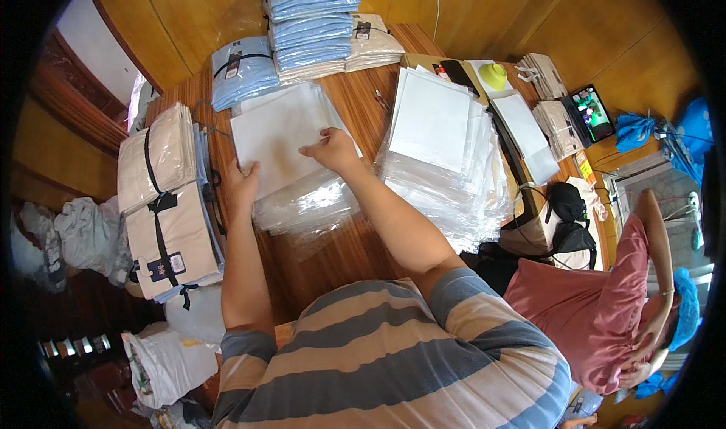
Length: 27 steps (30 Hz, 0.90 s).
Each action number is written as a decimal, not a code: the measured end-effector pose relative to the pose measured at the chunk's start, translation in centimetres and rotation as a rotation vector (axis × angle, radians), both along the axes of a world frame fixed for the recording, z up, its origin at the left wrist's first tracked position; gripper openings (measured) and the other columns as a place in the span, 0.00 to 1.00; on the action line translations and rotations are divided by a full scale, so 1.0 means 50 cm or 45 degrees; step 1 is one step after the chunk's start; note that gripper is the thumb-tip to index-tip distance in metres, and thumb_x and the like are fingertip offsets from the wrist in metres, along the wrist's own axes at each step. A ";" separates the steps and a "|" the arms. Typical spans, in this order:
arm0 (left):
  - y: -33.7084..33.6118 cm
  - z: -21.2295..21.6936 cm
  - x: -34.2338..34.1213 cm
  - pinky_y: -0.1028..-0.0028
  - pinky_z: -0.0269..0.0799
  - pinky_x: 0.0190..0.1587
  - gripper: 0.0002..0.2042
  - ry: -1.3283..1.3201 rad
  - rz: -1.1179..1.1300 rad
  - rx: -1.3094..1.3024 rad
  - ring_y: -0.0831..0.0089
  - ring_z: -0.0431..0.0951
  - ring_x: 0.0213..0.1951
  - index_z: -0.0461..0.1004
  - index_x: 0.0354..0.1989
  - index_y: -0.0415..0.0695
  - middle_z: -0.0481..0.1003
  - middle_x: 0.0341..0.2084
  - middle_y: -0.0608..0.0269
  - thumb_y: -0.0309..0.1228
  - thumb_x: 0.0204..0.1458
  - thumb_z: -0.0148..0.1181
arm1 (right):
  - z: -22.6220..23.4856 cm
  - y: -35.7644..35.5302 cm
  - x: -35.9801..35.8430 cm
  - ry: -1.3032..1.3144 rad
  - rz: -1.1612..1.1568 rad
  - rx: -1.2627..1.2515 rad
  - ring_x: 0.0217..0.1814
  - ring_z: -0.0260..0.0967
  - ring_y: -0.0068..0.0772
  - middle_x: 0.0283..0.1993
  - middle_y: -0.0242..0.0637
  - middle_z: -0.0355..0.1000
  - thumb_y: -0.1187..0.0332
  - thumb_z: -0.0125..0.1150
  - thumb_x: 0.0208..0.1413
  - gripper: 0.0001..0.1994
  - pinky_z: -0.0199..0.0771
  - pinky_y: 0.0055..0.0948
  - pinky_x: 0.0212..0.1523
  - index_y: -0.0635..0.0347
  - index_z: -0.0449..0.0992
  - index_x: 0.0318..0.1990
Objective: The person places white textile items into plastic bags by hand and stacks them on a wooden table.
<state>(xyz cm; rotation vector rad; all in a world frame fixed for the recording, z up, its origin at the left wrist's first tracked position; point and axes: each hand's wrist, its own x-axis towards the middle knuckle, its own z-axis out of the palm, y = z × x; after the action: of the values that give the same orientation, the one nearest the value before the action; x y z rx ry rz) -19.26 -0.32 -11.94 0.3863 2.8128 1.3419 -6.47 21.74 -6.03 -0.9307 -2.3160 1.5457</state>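
Observation:
A stack of white sheets in clear plastic sleeves (276,130) lies on the wooden table in front of me. My left hand (242,185) is at its lower left edge, thumb and fingers apart, touching the side. Over the right part of the top sheet is my right hand (334,150), thumb and forefinger spread and pointing left. Neither hand visibly grips anything. Loose clear plastic (310,202) spreads out below the sheets, under my right wrist. To the right is a second pile of white sheets (432,115) in clear plastic sleeves.
Bundles of folded beige cloth (170,236) tied with black bands stand at the left edge. Wrapped light blue packs (311,32) are stacked at the back. A phone (457,75), a yellow-green object (493,77) and a lit tablet (592,111) are right. A person in pink (575,315) is nearby.

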 end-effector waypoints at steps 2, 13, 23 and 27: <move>0.005 0.001 0.009 0.62 0.67 0.61 0.36 -0.022 0.009 -0.025 0.53 0.76 0.56 0.65 0.62 0.28 0.75 0.53 0.39 0.42 0.51 0.69 | 0.001 -0.006 -0.001 -0.028 -0.087 0.375 0.54 0.73 0.55 0.46 0.54 0.77 0.60 0.74 0.40 0.28 0.73 0.42 0.56 0.68 0.78 0.49; 0.006 0.035 0.041 0.67 0.74 0.46 0.24 -0.164 -0.066 0.035 0.62 0.81 0.42 0.77 0.50 0.33 0.81 0.41 0.48 0.38 0.49 0.71 | -0.003 0.062 0.038 -0.390 0.017 0.288 0.54 0.74 0.54 0.48 0.55 0.78 0.54 0.76 0.41 0.28 0.74 0.40 0.56 0.70 0.80 0.44; -0.015 -0.017 0.055 0.67 0.72 0.49 0.20 -0.146 -0.107 0.419 0.62 0.80 0.43 0.75 0.49 0.32 0.80 0.41 0.50 0.33 0.53 0.67 | -0.010 0.028 0.017 -0.355 0.118 0.779 0.56 0.74 0.54 0.53 0.60 0.74 0.49 0.75 0.42 0.35 0.73 0.40 0.58 0.71 0.76 0.51; 0.026 -0.005 0.044 0.68 0.72 0.49 0.22 -0.274 -0.227 0.305 0.66 0.79 0.43 0.74 0.53 0.34 0.80 0.43 0.55 0.34 0.52 0.69 | -0.078 0.109 0.022 -0.457 0.192 0.775 0.55 0.73 0.56 0.52 0.60 0.74 0.48 0.72 0.44 0.35 0.73 0.40 0.58 0.72 0.76 0.50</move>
<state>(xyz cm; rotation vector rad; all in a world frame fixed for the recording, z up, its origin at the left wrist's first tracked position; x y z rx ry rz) -17.07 0.97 -12.21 0.4525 2.3927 1.5783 -5.40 27.17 -9.93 -0.9297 -2.9005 0.6493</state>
